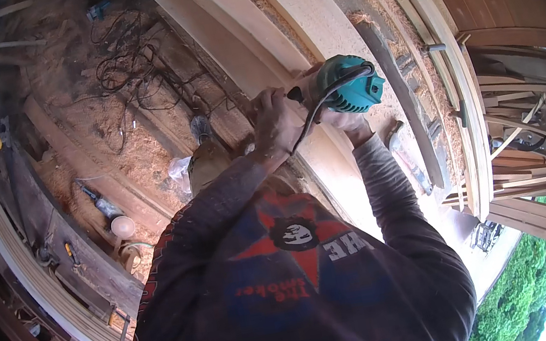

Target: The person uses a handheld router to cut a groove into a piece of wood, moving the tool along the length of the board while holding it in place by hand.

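A teal corded router (351, 85) with a vented round motor housing stands over a pale wooden board (326, 148). My left hand (274, 121) is closed around the router's left side, by its black knob. On the near right side my right hand (349, 123) grips the tool, its fingers partly hidden under the motor housing. The router's black cord (311, 118) loops over the housing and runs down past my left wrist. The router's base and the spot where it meets the wood are hidden by my hands and the housing.
Long boards (267, 0) run alongside the work. Clamped curved strips (454, 85) stand to the right. On the left, tangled cables (136, 71) lie in sawdust near a power tool with a pale round disc (123, 228). Stacked timber (537, 171) is at far right.
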Motion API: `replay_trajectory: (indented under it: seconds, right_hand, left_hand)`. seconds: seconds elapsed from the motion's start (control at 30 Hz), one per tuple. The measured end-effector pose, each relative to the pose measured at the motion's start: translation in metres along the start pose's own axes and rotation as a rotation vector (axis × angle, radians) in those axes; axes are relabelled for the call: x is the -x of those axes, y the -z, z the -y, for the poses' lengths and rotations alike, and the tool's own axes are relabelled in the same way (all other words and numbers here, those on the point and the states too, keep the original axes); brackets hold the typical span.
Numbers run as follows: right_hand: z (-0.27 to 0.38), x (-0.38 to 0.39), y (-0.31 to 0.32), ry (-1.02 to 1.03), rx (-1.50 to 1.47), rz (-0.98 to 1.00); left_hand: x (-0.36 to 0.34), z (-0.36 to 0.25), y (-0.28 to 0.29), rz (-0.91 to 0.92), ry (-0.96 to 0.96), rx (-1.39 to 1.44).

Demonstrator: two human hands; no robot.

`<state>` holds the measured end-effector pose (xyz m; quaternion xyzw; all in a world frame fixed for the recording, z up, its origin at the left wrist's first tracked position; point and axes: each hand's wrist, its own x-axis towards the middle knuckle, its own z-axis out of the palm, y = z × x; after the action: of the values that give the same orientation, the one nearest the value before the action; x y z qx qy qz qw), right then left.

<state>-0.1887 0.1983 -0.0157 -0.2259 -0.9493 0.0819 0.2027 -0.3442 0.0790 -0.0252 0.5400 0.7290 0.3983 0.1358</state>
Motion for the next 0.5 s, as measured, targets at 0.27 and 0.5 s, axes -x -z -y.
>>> replay_trajectory:
  seconds: [0.27, 0.5]
  right_hand:
    - [0.027, 0.056, 0.044, -0.488, -0.580, 0.026]
    - [0.045, 0.101, 0.071, -0.687, -1.022, -0.225]
  left_hand:
    - [0.038, -0.034, -0.009, 0.107, -0.141, 0.035]
    - [0.063, -0.057, -0.026, 0.226, -0.211, 0.024]
